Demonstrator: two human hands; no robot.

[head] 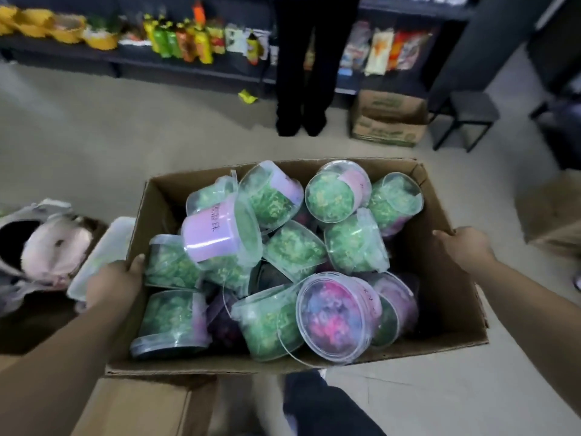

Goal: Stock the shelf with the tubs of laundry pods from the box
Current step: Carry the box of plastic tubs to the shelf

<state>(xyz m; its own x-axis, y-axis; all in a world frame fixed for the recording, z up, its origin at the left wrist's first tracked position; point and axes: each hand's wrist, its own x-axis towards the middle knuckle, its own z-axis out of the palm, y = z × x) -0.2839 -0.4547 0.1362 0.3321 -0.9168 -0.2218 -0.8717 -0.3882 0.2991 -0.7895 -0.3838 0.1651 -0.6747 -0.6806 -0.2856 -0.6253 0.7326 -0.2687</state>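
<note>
Clear plastic tubs of laundry pods [295, 250], most filled with green pods and several banded with pale purple labels, lie jumbled on their sides and at angles inside an open brown cardboard box [452, 309]. One round-lidded clear tub of pink and purple pods [333, 316] sits near the front of the heap, its thin wire handle hanging over the box's near wall. The left hand [116, 281] is clamped on the box's left wall, thumb hooked over the rim and inside, fingers wrapped down the outside. The right hand [462, 247] grips the right wall the same way, fingers curled over the top edge. Both hands are closed on cardboard, well apart, with the box between them. Below the box a second plain cardboard carton [141, 407] shows, and a dark shoe [317, 401] stands on the pale grey floor [94, 136]. To the left lie a translucent plastic lid [100, 250] and a bundle of pale cloth [47, 247]. Farther off, another person's dark-trousered legs [301, 64] stand before a dark low shelf [176, 66] lined with colourful packets, beside a printed cardboard box [390, 121] and a small black stool [465, 118].
</note>
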